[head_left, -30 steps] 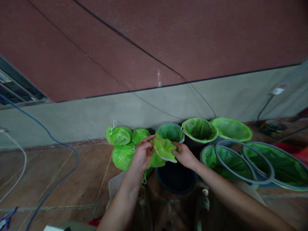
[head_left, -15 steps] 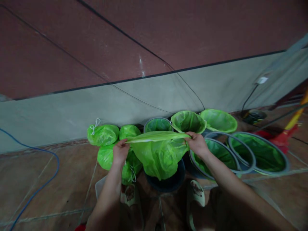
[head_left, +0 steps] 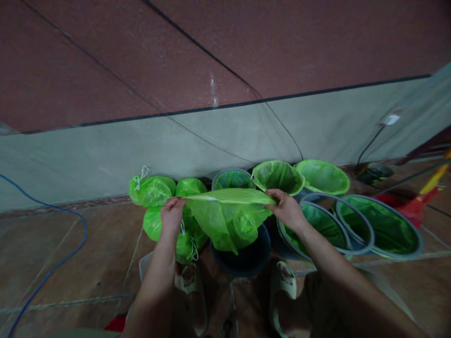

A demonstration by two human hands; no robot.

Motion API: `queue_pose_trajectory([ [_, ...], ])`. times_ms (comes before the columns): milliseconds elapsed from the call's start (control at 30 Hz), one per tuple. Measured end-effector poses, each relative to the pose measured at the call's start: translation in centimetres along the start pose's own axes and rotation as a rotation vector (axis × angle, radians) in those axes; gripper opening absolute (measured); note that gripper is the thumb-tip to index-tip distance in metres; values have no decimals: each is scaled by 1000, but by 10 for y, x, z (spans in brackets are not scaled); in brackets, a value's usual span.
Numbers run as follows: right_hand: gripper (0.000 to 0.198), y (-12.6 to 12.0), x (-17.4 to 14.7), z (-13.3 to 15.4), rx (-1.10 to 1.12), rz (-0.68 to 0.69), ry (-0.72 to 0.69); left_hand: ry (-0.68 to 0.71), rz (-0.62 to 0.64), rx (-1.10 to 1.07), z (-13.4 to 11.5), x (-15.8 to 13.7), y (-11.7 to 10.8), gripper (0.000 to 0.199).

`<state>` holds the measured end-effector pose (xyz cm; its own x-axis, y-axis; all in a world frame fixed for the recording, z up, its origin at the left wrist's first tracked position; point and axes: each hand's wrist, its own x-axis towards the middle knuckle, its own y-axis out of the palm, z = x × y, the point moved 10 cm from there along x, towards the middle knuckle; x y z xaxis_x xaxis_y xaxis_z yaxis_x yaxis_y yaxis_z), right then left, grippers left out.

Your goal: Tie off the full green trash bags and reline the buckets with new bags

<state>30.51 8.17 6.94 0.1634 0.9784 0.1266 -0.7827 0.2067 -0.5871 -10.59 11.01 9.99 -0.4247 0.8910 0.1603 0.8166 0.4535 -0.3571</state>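
Observation:
A bright green plastic bag (head_left: 225, 218) is stretched sideways by its top edge between my two hands. My left hand (head_left: 172, 213) pinches the left end of that edge, and my right hand (head_left: 286, 206) grips the right end. The bag's body hangs down above a dark bucket (head_left: 243, 267) on the floor between my feet and covers part of its opening. Left of the bucket lie several full green bags (head_left: 153, 190) with white drawstrings, partly hidden behind my left arm.
Several bins lined with green bags (head_left: 380, 225) stand on the right. A loose grey ring (head_left: 369, 237) rests across two of them. A blue hose (head_left: 84, 230) runs over the tiled floor at left. At far right is a red and yellow tool (head_left: 417, 204). The wall (head_left: 88, 159) rises behind.
The bag's hanging lower end has risen slightly, showing more of the bucket's inside. Both hands keep their grip on the top edge. The view has shifted a little.

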Motion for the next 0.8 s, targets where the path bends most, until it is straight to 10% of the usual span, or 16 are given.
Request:
queue_pose_trajectory([
  [200, 78, 33, -27, 66, -225, 12, -306, 27, 424, -210, -38, -43, 57, 37],
  [333, 59, 53, -37, 100, -205, 74, -430, 0, 696, -234, -53, -80, 92, 48],
  [467, 25, 61, -30, 96, -122, 152, -361, -69, 838, -239, -51, -96, 105, 49],
  [800, 32, 25, -8, 58, -95, 8, -147, -163, 1303, -155, -42, -138, 114, 33],
])
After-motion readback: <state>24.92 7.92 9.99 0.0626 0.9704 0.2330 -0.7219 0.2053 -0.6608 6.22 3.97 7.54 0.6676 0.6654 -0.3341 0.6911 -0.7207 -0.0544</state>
